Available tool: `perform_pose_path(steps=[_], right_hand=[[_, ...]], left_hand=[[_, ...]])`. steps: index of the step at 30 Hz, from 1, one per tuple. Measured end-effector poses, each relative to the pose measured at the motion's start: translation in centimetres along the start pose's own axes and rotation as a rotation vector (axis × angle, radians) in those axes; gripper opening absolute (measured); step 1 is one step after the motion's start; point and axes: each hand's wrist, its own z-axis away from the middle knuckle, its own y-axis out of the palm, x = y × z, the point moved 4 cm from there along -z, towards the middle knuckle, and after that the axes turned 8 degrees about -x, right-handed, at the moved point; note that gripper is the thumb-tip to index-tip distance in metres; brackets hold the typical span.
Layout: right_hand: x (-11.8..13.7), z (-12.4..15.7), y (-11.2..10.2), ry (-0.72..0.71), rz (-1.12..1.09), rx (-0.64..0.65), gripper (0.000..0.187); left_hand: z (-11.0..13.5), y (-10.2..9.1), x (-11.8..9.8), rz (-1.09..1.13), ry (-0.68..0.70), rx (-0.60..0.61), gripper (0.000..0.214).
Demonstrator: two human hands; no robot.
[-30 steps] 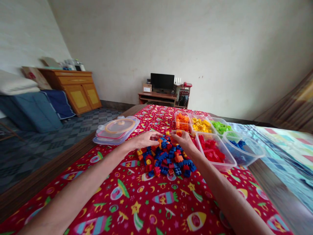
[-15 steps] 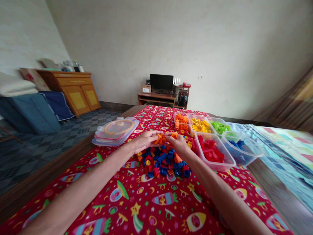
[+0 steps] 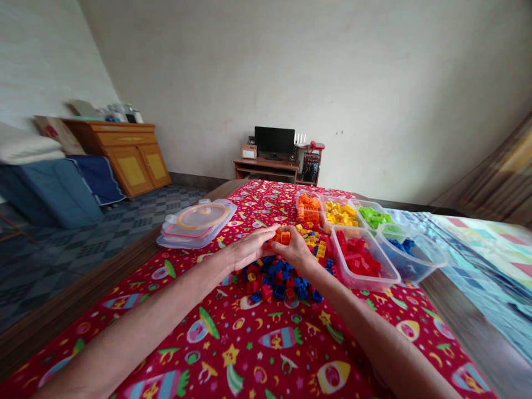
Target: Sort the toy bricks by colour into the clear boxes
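A heap of mixed toy bricks (image 3: 282, 278), mostly blue and red, lies on the red patterned cloth (image 3: 257, 343). Above its far edge my right hand (image 3: 294, 250) is closed on several orange bricks (image 3: 284, 237). My left hand (image 3: 248, 247) meets it from the left, fingers stretched toward those orange bricks and touching them. Loose yellow bricks (image 3: 312, 240) lie just right of the hands.
Clear tubs stand to the right: orange bricks (image 3: 308, 206), yellow bricks (image 3: 341, 213), green bricks (image 3: 374, 216), red bricks (image 3: 359, 256), blue bricks (image 3: 405, 247). Stacked tub lids (image 3: 196, 221) lie at the left table edge. Cabinet and monitor desk stand far back.
Both hands rose from the heap and came together with orange bricks between them. The camera view shifted slightly; the heap and tubs stayed put.
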Motion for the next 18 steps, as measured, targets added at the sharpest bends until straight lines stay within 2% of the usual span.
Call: perform_pose_path(steps=[2, 4, 7, 10, 12, 16, 18], right_hand=[[-0.1, -0.2, -0.2, 0.003, 0.065, -0.082, 0.037], [-0.1, -0.5, -0.6, 0.02, 0.081, -0.123, 0.035], [0.6, -0.9, -1.7, 0.062, 0.06, -0.126, 0.032], [2.1, -1.0, -3.5, 0.075, 0.02, -0.155, 0.026], [2.9, -1.1, -4.7, 0.081, 0.005, -0.183, 0.025], [3.2, -1.7, -6.8, 0.1, 0.026, -0.222, 0.031], [3.2, -2.7, -7.6, 0.085, -0.001, -0.21, 0.027]], left_hand=[[0.2, 0.1, -0.2, -0.101, -0.006, 0.051, 0.045], [0.2, -0.3, -0.8, -0.306, 0.059, 0.069, 0.047], [-0.4, -1.7, -2.0, -0.697, 0.327, -0.069, 0.052], [-1.5, -3.6, -2.0, -0.91, 0.529, -0.219, 0.057], [-2.4, -4.5, -1.0, -0.952, 0.545, -0.184, 0.061], [-3.6, -5.7, 2.1, -0.895, 0.422, 0.016, 0.069], [-3.8, -6.1, 3.0, -0.835, 0.393, 0.032, 0.07]])
